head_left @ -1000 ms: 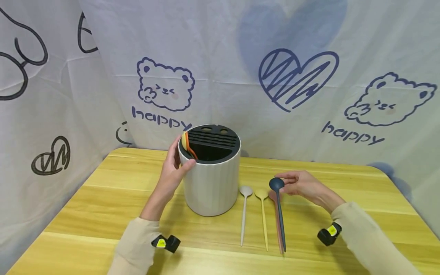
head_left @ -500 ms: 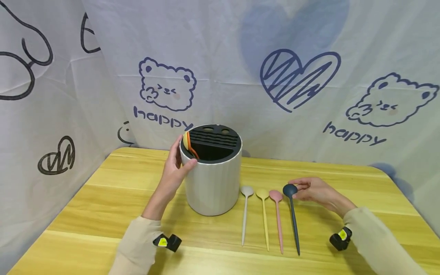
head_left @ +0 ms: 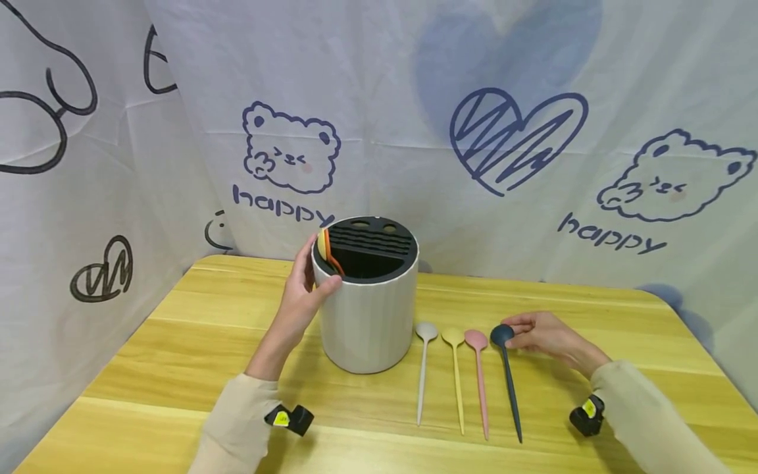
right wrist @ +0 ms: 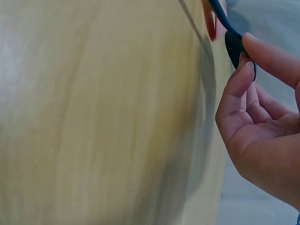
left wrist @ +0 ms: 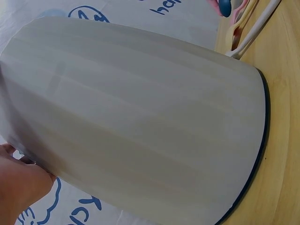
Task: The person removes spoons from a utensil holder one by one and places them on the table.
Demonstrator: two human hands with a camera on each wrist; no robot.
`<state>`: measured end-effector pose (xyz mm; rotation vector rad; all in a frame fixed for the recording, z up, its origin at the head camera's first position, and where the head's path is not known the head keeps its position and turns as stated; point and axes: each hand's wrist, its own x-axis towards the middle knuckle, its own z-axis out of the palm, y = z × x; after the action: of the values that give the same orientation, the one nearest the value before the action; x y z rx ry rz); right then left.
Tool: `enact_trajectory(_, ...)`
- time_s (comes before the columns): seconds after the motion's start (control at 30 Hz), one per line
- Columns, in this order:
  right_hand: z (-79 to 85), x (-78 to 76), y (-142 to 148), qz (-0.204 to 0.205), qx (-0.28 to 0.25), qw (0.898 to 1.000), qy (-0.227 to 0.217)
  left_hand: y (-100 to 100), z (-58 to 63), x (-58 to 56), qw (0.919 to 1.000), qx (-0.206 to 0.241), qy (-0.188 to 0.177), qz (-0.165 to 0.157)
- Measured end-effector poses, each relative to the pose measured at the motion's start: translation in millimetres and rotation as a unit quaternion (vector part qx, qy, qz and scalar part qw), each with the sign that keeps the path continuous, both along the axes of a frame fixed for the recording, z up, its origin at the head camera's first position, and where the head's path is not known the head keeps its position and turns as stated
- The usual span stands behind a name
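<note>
My right hand [head_left: 547, 339] pinches a dark blue long-handled spoon [head_left: 502, 336] at its round bowl, between thumb and fingers. The spoon's handle points toward me, to the right of a pink spoon [head_left: 476, 340]. In the right wrist view, the blue bowl [right wrist: 234, 49] stands tilted above its shadow on the wood. My left hand [head_left: 296, 306] grips the left side of a white ribbed utensil holder [head_left: 367, 329] near its black top, thumb in front. The left wrist view is mostly filled by the holder's wall [left wrist: 140, 112]. Inside the top, yellow and orange edges of something show at the left.
A yellow spoon [head_left: 453, 337] and a light grey spoon [head_left: 426, 331] lie beside the pink one, in a row right of the holder. All are on a wooden table [head_left: 177, 368]. A printed white cloth [head_left: 385, 118] hangs behind it.
My right hand has moved the blue spoon right and slightly toward me, from over the pink spoon to beside it. My left hand has stayed on the holder.
</note>
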<state>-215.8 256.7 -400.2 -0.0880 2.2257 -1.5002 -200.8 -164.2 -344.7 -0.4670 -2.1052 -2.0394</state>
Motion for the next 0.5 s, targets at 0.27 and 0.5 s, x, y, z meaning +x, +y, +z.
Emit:
enact_trajectory(0.27,-6.0,0.2,0.3,0.017,0.022,1.0,0.0,1.2,-1.8,0.7,1.0,0.003,-0.001,-0.001)
enact_trajectory(0.5,-7.0,3.2,-2.3,0.005,0.047,0.999,0.016,1.0,-2.2,0.8,1.0,-0.001,0.003,0.004)
